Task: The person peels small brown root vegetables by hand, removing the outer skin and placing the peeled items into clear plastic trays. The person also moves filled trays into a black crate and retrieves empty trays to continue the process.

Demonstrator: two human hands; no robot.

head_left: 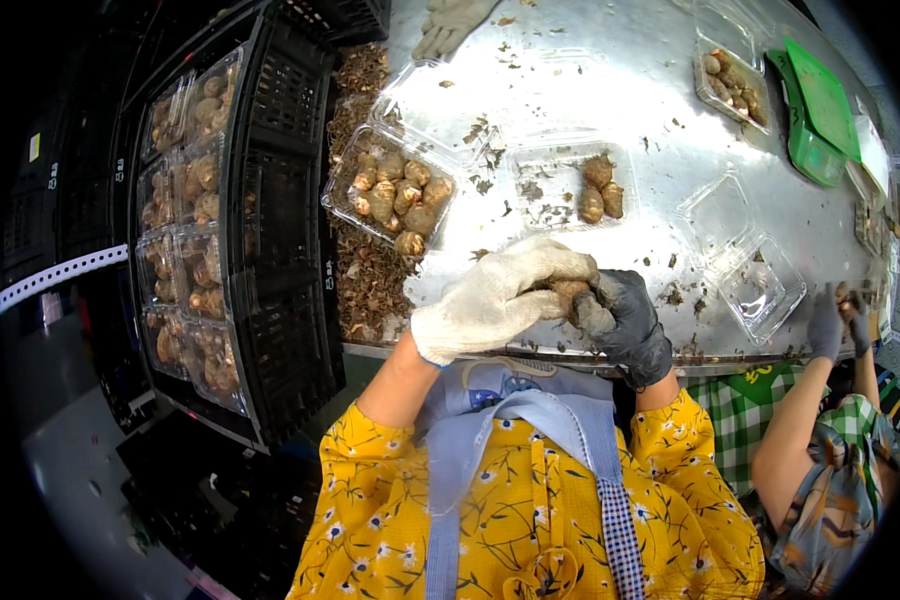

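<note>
A small brown taro corm (568,292) is held between both my hands above the table's front edge. My left hand (495,300), in a white knit glove, grips it from the left. My right hand (626,322), in a black glove with worn grey fingertips, pinches its other side. Just beyond my hands lies a clear plastic clamshell tray (547,217) with a few taro corms (601,187) at its right side. To its left, another open clamshell (345,202) is well filled with corms (401,191).
Black crates (285,187) at left hold packed clamshells (210,187). Peelings (371,292) lie along the metal table's (652,262) left side. An empty clamshell (761,289), a filled one (735,90) and a green scale (821,112) stand right. A co-worker's gloved hands (825,326) work there. A glove (450,26) lies at the back.
</note>
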